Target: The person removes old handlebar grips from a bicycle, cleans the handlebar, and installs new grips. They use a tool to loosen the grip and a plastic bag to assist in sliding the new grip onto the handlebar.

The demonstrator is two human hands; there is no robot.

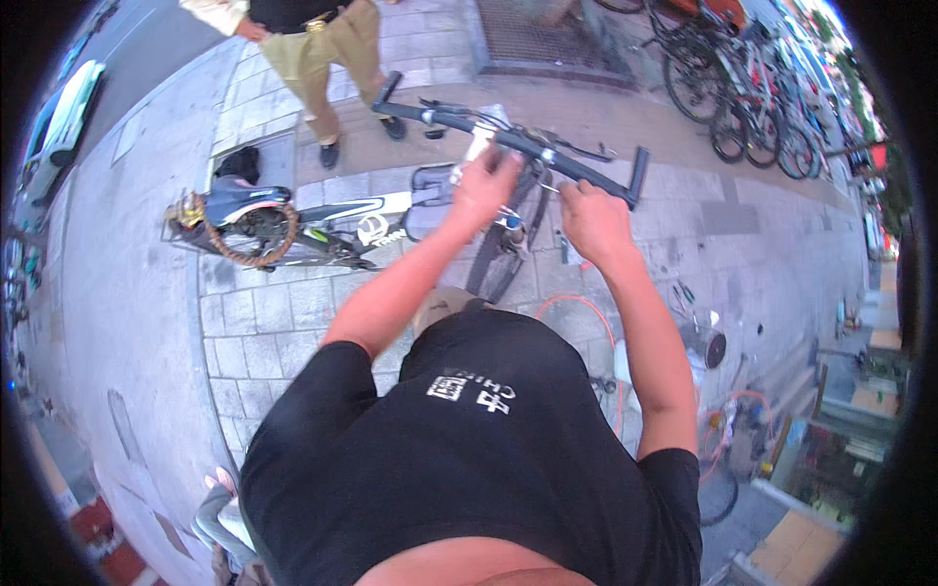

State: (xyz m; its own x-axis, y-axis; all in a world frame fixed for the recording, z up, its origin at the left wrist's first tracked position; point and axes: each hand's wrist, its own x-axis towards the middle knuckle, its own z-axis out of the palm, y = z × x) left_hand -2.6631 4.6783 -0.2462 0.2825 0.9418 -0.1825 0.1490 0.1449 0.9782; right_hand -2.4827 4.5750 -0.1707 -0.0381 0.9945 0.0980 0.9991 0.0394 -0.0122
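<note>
In front of me stands a bicycle with a white and black frame point(381, 207), its saddle point(244, 195) off to the left. Its black handlebar point(528, 148) runs across, with an upturned bar end at each tip. My left hand point(484, 186) is at the stem, next to a white piece point(479, 145); its fingers are blurred, so whether they grip anything does not show. Close below the right half of the bar, my right hand point(594, 217) is closed, the fingertips on a thin metal rod-like tool point(551, 188). The front wheel point(508, 239) is partly behind my left arm.
A person in khaki trousers point(318, 63) stands beyond the handlebar. Several parked bicycles point(747, 98) line the far right. An orange hose point(576, 299) curves over the paving at my right, near small tools point(686, 295). A parked car point(63, 127) is at the far left.
</note>
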